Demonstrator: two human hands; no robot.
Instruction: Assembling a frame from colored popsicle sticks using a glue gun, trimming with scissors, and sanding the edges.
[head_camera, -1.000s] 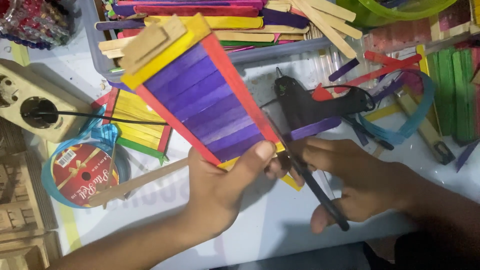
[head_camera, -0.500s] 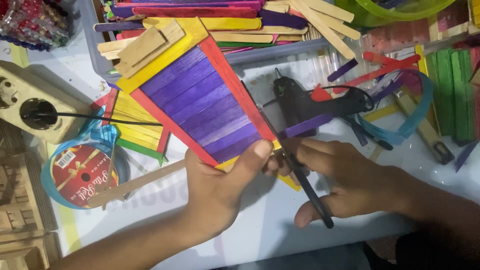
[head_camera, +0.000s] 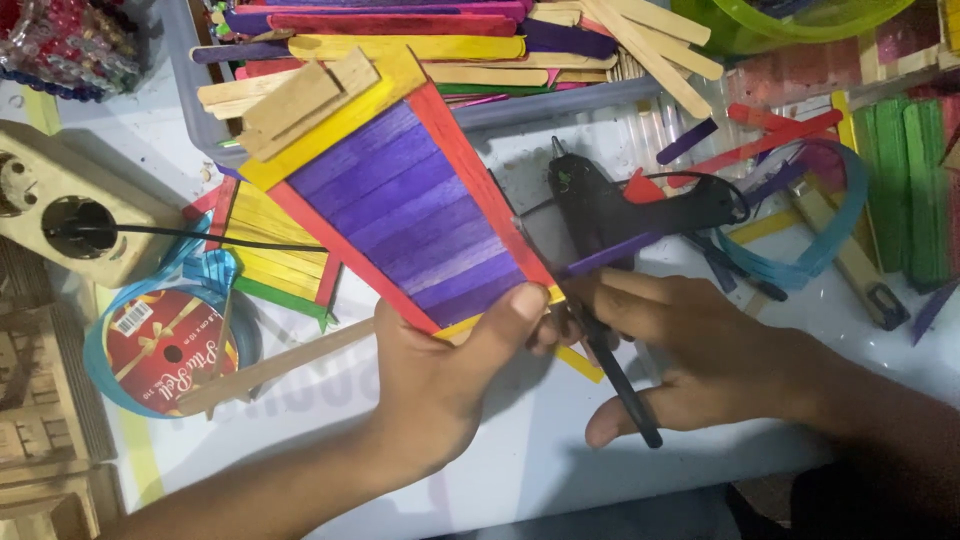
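A white tabletop (head_camera: 560, 450) carries everything. Largest on it is the craft-stick panel (head_camera: 410, 215): purple slats framed by 2 red sticks along its long sides and yellow sticks across both ends. Its long axis runs diagonally, the wide end pointing up-left toward the grey tray of loose sticks (head_camera: 420, 40), the narrow end pointing down-right toward the person. 2 bare wooden sticks (head_camera: 295, 100) lie on that wide end.

The left hand (head_camera: 440, 385) grips the panel's narrow end, thumb pressed flat over its lower corner, the other fingers hidden beneath it. The right hand (head_camera: 700, 350) sits just beside that corner, fingers curled around black scissors (head_camera: 615, 375), whose handles poke out below the palm; whether the blades are parted cannot be told.

Right behind the right hand lies a black glue gun (head_camera: 620, 205), nozzle up, with a purple stick (head_camera: 610, 255) across it. A smaller yellow slat panel (head_camera: 270, 245) lies half under the big one. At left, a beige power socket (head_camera: 60, 205) and a blue ribbon spool (head_camera: 160, 350); at right, green sticks (head_camera: 905, 185).
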